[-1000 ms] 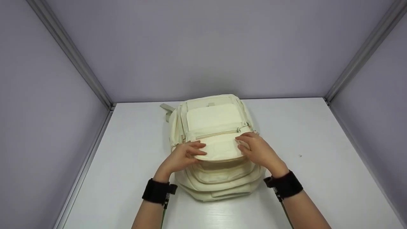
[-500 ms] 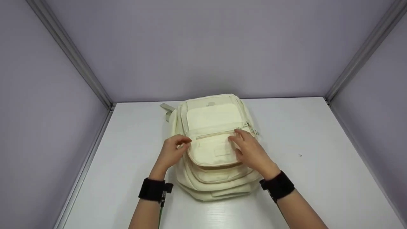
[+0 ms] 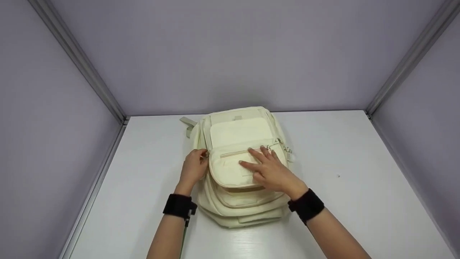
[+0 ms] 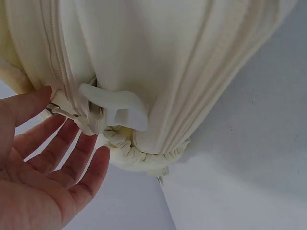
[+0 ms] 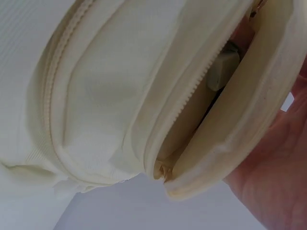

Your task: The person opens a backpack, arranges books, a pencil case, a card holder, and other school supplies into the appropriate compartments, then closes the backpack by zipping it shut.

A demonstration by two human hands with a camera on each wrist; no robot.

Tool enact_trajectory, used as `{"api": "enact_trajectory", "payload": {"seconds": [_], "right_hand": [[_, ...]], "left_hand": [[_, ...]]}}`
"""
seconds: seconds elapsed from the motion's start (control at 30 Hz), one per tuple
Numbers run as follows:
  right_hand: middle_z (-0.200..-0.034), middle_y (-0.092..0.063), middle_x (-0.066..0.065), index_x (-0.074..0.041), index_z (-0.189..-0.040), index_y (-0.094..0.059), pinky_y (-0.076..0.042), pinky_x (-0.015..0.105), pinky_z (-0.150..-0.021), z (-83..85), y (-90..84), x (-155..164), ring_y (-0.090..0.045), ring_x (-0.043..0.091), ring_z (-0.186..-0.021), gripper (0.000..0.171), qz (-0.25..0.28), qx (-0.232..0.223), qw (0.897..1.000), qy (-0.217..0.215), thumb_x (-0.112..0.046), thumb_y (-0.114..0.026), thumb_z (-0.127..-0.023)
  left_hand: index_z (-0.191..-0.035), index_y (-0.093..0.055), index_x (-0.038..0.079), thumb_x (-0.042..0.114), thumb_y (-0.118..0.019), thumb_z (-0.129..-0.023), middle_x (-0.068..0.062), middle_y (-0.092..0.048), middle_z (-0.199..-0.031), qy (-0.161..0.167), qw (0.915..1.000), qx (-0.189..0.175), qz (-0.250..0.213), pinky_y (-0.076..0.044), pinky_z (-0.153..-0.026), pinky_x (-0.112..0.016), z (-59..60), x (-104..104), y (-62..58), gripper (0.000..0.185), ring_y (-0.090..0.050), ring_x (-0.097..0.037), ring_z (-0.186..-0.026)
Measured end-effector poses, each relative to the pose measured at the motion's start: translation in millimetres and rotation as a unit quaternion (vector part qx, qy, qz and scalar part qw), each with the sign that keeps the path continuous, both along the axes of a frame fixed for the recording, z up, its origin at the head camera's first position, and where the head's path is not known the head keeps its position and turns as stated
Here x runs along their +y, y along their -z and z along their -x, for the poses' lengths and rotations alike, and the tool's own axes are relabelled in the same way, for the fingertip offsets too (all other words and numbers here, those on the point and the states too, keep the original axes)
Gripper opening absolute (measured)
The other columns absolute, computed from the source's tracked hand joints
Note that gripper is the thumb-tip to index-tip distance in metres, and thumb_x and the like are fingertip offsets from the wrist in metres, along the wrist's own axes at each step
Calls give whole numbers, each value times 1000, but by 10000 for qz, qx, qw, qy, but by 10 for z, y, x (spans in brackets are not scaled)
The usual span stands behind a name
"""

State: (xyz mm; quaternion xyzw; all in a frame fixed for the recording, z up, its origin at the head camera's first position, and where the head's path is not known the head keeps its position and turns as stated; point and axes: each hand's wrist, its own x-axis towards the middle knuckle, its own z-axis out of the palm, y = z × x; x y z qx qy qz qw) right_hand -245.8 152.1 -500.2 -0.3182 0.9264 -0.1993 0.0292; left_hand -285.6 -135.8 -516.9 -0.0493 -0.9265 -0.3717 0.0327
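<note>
A cream backpack (image 3: 240,131) lies front side up on the white table. My left hand (image 3: 194,167) is at the left edge of its front pocket. In the left wrist view, the thumb and index finger pinch a zipper pull (image 4: 63,111) near the zip's end; a white plastic buckle (image 4: 117,103) is close by. Spread across the front pocket flap (image 3: 230,174) is my right hand (image 3: 273,174), its fingers extended. The right wrist view shows the pocket's zipped mouth gaping, with a pale grey-green block-like item (image 5: 223,69) inside, partly hidden.
Grey-lilac panels (image 3: 230,54) enclose the table (image 3: 341,144) at the back and both sides. A grey strap (image 3: 188,121) sticks out at the backpack's upper left. On the right of the table lies a tiny speck (image 3: 338,176).
My left hand has left the flap's front and taken hold of the zipper pull at the left side. The flap has dropped flatter, and my right hand has slid left onto it with fingers spread.
</note>
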Motion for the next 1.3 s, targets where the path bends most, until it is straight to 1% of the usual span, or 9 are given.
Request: {"api": "enact_trajectory", "payload": {"seconds": [0.2, 0.37, 0.57, 0.63, 0.77, 0.87, 0.97, 1.13, 1.3], "right_hand": [[-163, -17, 3, -41, -149, -40, -13, 75, -102, -27, -23, -132, -6, 54, -141, 54, -503, 104, 9986, 91, -60, -44, -98], [-163, -17, 2, -41, -148, -41, -17, 78, -99, -11, -17, -221, -9, 58, -139, 57, -783, 267, 9963, 225, -59, -50, -95], [-163, -14, 2, -42, -149, -40, -21, 78, -97, 42, -6, -334, -10, 61, -137, 57, -927, 260, 9945, 403, -60, -50, -95], [-163, -13, 2, -42, -149, -40, -22, 78, -96, 54, -8, -378, -10, 62, -136, 56, -981, 265, 9937, 464, -59, -48, -96], [-163, -13, 2, -43, -149, -39, -24, 78, -95, 90, -2, -449, -12, 63, -135, 53, -1087, 325, 9921, 529, -59, -44, -98], [-163, -14, 2, -44, -149, -39, -26, 77, -95, 121, 3, -481, -15, 63, -135, 52, -1179, 399, 9906, 558, -59, -42, -98], [-163, -15, 2, -44, -148, -40, -28, 76, -94, 146, 2, -492, -17, 63, -134, 52, -1201, 443, 9901, 573, -58, -42, -99], [-163, -15, 2, -45, -149, -38, -31, 75, -93, 166, -3, -492, -20, 62, -134, 51, -1305, 498, 9887, 546, -57, -40, -99], [-163, -14, 1, -46, -149, -37, -32, 75, -93, 176, 10, -494, -20, 62, -134, 52, -1304, 490, 9888, 536, -59, -37, -98]], "left_hand": [[-126, -63, -3, 6, -63, -94, -14, -70, -107, -71, 9994, 306, -169, -51, -85, -42, 9, 78, 46, 33, -66, -28, -96], [-130, -61, -2, 5, -62, -95, -15, -70, -110, 50, 9994, 319, 95, -51, -87, -43, 44, 98, 65, 35, -66, -31, -100], [-140, -53, 4, 11, -59, -100, -13, -66, -121, 299, 9994, -28, 175, -48, -93, -44, 168, 50, 49, 41, -62, -31, -111], [-139, -54, 4, 10, -59, -99, -14, -67, -120, 250, 9996, -61, 87, -48, -93, -43, 204, 24, 58, 41, -62, -31, -110], [-129, -64, 2, 9, -62, -97, -14, -70, -107, -157, 9997, 129, -135, -51, -86, -42, 230, -11, 101, 33, -66, -29, -99], [-116, -71, 3, 10, -65, -96, -12, -72, -101, -483, 9977, 390, -260, -52, -82, -41, 209, -20, 124, 23, -67, -28, -93], [-111, -74, 2, 11, -65, -96, -12, -72, -102, -623, 9952, 650, -385, -53, -83, -40, 173, -13, 134, 19, -67, -28, -94], [-107, -75, 1, 10, -65, -95, -14, -72, -101, -604, 9925, 997, -354, -54, -82, -41, 106, -8, 126, 18, -69, -30, -94], [-104, -76, 0, 8, -65, -95, -14, -73, -97, -649, 9924, 1025, -213, -55, -78, -41, 20, -11, 123, 17, -70, -30, -90]]}}
